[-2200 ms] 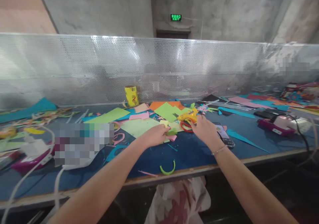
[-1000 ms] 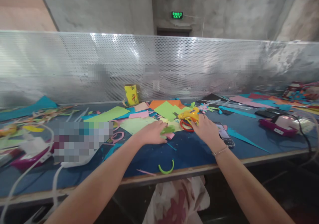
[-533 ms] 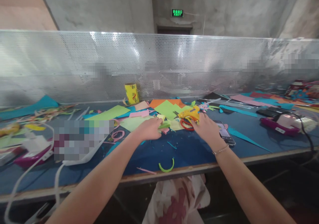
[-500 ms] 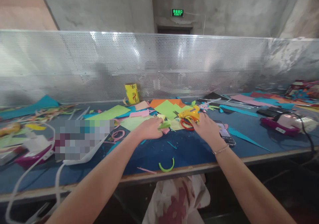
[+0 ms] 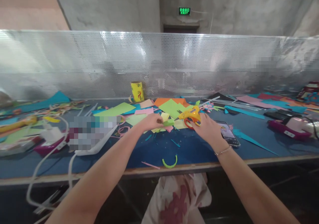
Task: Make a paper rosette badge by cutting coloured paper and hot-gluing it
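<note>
My left hand (image 5: 152, 122) pinches a small light green strip of paper (image 5: 169, 122) between thumb and fingers over the middle of the table. In my right hand (image 5: 208, 127) is a yellow hot glue gun (image 5: 191, 113), its fingers wrapped round the handle. The nozzle points left, close to the green strip; I cannot tell whether they touch. Red-handled scissors (image 5: 188, 124) lie beneath the gun, partly hidden by it and my hand. A curved green strip (image 5: 169, 162) rests near the table's front edge. Beside my right wrist lies a phone (image 5: 227, 134).
Coloured paper sheets (image 5: 171, 107) and scraps cover the back of the blue table (image 5: 154, 151). A yellow packet (image 5: 137, 91) stands against the perforated metal screen (image 5: 159, 61). At left are a white tray (image 5: 93, 147) and cables; purple power strips (image 5: 289, 130) sit at both sides.
The view has turned slightly left. The glue gun's nozzle and the green strip are closer together. Both hands keep their hold.
</note>
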Motion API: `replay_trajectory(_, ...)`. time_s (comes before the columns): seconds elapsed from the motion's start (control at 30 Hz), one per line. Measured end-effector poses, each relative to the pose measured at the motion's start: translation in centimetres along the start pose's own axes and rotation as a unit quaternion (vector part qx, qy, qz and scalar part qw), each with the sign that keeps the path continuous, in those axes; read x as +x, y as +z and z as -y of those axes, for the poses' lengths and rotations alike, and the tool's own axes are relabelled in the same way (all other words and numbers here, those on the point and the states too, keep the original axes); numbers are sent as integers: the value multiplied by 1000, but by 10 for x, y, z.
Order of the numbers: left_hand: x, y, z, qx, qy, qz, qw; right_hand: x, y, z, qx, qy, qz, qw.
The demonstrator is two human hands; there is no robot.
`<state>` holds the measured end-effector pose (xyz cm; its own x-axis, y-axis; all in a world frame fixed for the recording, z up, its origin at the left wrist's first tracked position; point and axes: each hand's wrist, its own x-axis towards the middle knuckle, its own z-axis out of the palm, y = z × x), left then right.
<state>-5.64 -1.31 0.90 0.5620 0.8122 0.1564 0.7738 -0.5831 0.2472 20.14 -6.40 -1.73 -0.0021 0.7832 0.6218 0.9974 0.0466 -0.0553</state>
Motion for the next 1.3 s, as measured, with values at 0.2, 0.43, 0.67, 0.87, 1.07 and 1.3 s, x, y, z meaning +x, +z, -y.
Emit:
replay_trajectory(0.2, 1, 1, -6, 12, -6, -16, 1000, -5, 0, 12, -20, -60, -24, 998)
replay_trajectory(0.43, 2, 2, -2, -8, -11, -24, 1000, -7, -8, 30, -74, -94, 32, 992)
replay_trajectory(0.67, 4, 4, 8, -39, 4, -21, 999, -6, -18, 44, -106, -124, 58, 985)
replay_trajectory(0.87, 5, 6, 14, -60, -19, -29, 998, -1, -21, 58, -115, -148, 64, 980)
replay_trajectory(1.07, 7, 10, 21, -73, -39, -29, 996, 2, -20, 70, -123, -162, 56, 977)
replay_trajectory(1.3, 5, 6, 16, -67, -42, -22, 997, 1, -21, 73, -149, -170, 66, 972)
